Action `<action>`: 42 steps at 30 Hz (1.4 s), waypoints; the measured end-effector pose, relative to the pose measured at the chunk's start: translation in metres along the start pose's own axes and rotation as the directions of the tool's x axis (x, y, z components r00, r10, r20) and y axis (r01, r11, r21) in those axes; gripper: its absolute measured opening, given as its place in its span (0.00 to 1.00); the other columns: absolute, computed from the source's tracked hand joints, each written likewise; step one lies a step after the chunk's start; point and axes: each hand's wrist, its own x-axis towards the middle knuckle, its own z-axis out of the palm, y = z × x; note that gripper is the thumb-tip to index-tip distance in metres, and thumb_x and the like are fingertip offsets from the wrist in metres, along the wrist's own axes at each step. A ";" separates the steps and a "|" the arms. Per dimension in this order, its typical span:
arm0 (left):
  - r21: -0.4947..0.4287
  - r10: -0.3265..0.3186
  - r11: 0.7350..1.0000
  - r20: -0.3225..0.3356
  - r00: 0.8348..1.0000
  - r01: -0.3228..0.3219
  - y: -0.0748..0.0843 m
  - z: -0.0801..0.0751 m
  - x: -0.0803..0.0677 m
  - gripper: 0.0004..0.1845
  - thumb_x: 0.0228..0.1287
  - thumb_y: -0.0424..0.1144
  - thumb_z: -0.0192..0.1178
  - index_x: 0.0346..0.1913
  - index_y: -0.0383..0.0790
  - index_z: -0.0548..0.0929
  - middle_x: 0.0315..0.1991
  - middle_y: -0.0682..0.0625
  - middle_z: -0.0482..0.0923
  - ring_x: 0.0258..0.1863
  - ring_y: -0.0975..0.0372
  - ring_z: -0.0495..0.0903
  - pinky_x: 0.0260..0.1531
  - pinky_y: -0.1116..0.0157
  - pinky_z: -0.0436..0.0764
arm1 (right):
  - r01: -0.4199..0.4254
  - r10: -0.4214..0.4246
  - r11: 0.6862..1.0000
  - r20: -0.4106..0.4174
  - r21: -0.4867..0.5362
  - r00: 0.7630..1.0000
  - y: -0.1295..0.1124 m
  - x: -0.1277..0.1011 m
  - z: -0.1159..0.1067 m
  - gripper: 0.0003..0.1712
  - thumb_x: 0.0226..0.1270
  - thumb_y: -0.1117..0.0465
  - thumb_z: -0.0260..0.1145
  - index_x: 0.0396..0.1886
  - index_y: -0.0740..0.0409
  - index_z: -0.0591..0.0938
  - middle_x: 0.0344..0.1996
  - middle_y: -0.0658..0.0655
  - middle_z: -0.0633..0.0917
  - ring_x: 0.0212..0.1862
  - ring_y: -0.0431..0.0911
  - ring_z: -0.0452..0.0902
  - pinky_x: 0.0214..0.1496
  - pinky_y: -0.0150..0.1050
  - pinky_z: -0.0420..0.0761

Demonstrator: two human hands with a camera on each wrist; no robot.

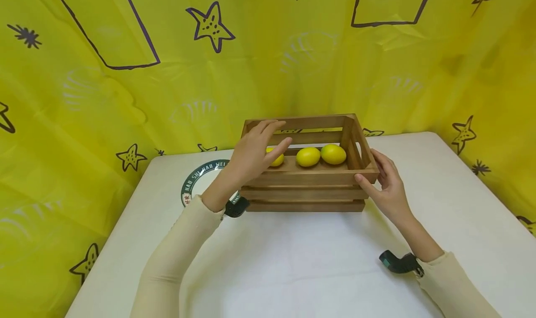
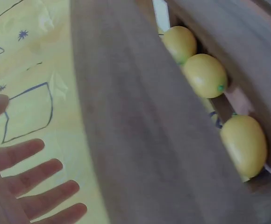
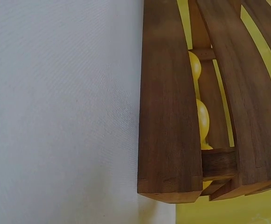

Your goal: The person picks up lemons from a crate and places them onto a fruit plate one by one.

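Observation:
A brown slatted wooden crate (image 1: 305, 192) stands on the white table, with three yellow lemons in a row inside: right (image 1: 333, 154), middle (image 1: 308, 156) and left (image 1: 277, 159). My left hand (image 1: 255, 153) hovers over the crate's left end with its fingers straight, partly covering the left lemon. The left wrist view shows those spread fingers (image 2: 28, 186) beside a blurred crate slat (image 2: 140, 130), with the lemons (image 2: 204, 74) beyond it. My right hand (image 1: 387, 183) grips the crate's front right corner, thumb on the front rail and fingers along the side. In the right wrist view, the crate (image 3: 166, 116) has a lemon (image 3: 202, 119) showing between its slats.
A white plate with a green lettered rim (image 1: 201, 178) lies left of the crate, partly behind my left forearm. The white table (image 1: 293, 262) stretches in front of the crate. A yellow cloth with stars (image 1: 209, 27) hangs behind and at both sides.

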 end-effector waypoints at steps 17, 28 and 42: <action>-0.085 0.128 0.989 0.086 0.988 -0.121 0.013 -0.012 0.029 0.30 0.68 0.47 0.61 0.69 0.43 0.69 0.68 0.46 0.66 0.67 0.55 0.68 0.65 0.59 0.71 | 0.017 -0.017 1.000 -0.001 -0.003 1.000 0.005 0.001 -0.007 0.41 0.60 0.73 0.68 0.73 0.61 0.64 0.66 0.61 0.65 0.67 0.39 0.63 0.65 0.22 0.64; -0.142 0.209 0.973 0.192 0.959 -0.183 0.005 -0.014 0.055 0.29 0.69 0.45 0.61 0.69 0.39 0.68 0.68 0.44 0.67 0.68 0.54 0.66 0.67 0.58 0.67 | 0.018 -0.018 1.000 0.015 0.012 1.000 0.005 0.002 -0.006 0.41 0.59 0.74 0.68 0.72 0.61 0.64 0.66 0.60 0.65 0.67 0.37 0.62 0.65 0.21 0.64; -0.169 0.197 0.971 0.160 0.967 -0.170 0.006 -0.012 0.089 0.29 0.67 0.44 0.63 0.68 0.40 0.71 0.66 0.46 0.70 0.67 0.54 0.66 0.68 0.61 0.64 | 0.005 -0.005 1.000 0.017 0.002 1.000 0.006 0.002 -0.008 0.40 0.60 0.73 0.69 0.71 0.61 0.65 0.66 0.59 0.66 0.69 0.44 0.62 0.64 0.20 0.64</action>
